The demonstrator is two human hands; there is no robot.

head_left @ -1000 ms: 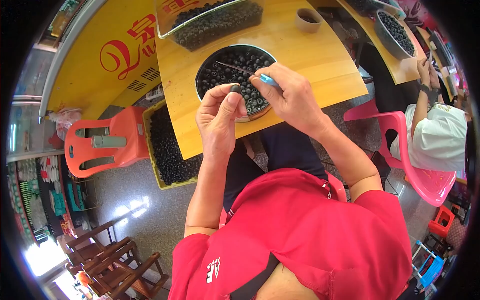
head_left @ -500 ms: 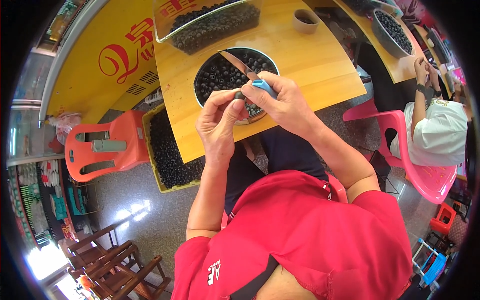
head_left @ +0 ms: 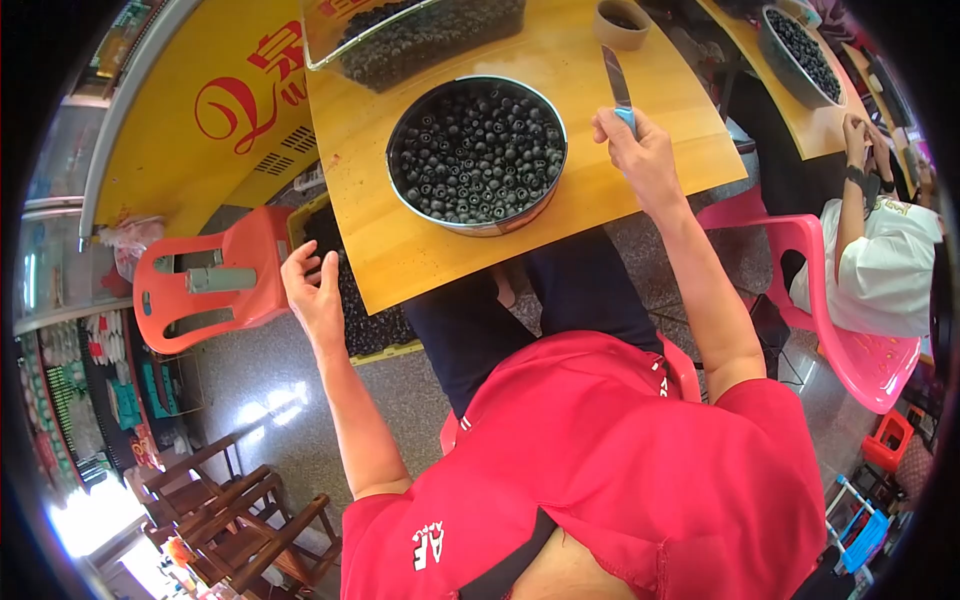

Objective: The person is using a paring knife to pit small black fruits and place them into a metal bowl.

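A round metal bowl (head_left: 455,218) full of small dark round fruits stands on the yellow wooden table (head_left: 600,190) in front of me. My right hand (head_left: 640,155) rests on the table to the right of the bowl, gripping a knife (head_left: 617,85) with a blue handle, blade pointing away from me. My left hand (head_left: 312,295) hangs off the table's left edge with fingers apart, holding nothing, just above a yellow crate (head_left: 360,320) of dark fruits on the floor.
A clear tray (head_left: 420,35) of dark fruits and a small brown cup (head_left: 622,22) sit at the table's far side. An orange plastic stool (head_left: 205,285) stands at left, a pink chair (head_left: 850,330) at right. Another person (head_left: 880,250) sits at a neighbouring table with another bowl (head_left: 800,50). Wooden chairs (head_left: 230,510) lower left.
Both hands have left the bowl. My left hand dropped off the table's left edge toward the crate, and my right hand moved right with the knife.
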